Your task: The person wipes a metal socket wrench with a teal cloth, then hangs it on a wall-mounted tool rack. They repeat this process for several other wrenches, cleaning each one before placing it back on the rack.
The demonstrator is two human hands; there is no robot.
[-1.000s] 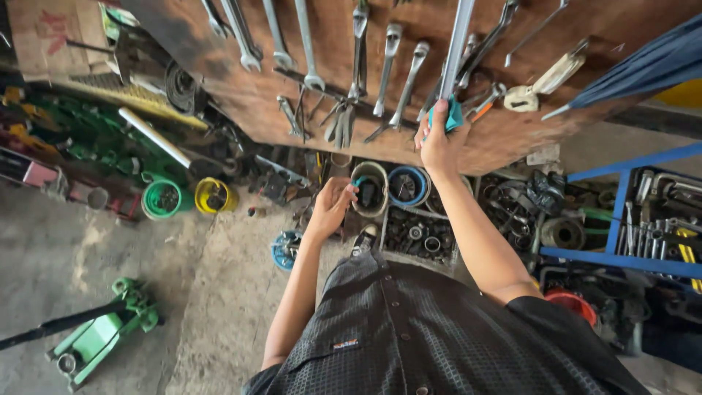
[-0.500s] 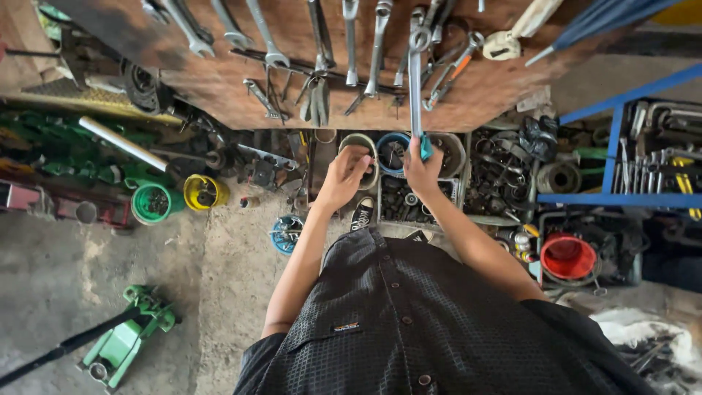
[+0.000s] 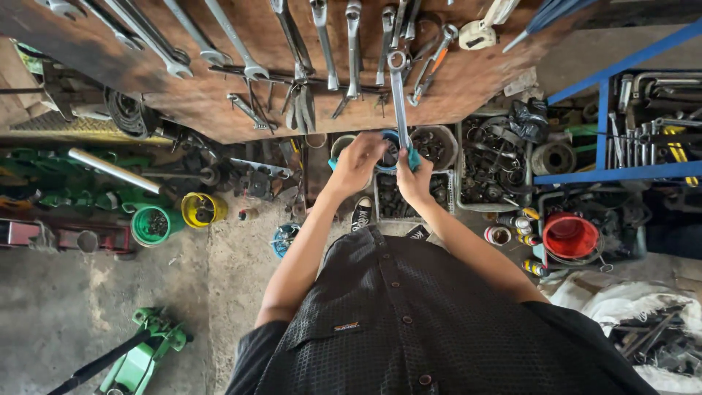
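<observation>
Wrench [image 3: 398, 95] upright at upper centre: your right hand [image 3: 414, 179] grips its lower end, left hand [image 3: 356, 162] grasps the teal cloth [image 3: 411, 157] beside it.

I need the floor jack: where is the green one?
Head view, bottom left: the green floor jack stands on the concrete floor, below the green bucket.

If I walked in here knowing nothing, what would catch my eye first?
Probably the long silver wrench held upright in the middle, the right hand gripping its lower end in a teal cloth and the left hand beside it. Behind it, a brown wooden board fills the top, hung with a row of wrenches and pliers. On the concrete floor at lower left lies a bright green floor jack.
</observation>
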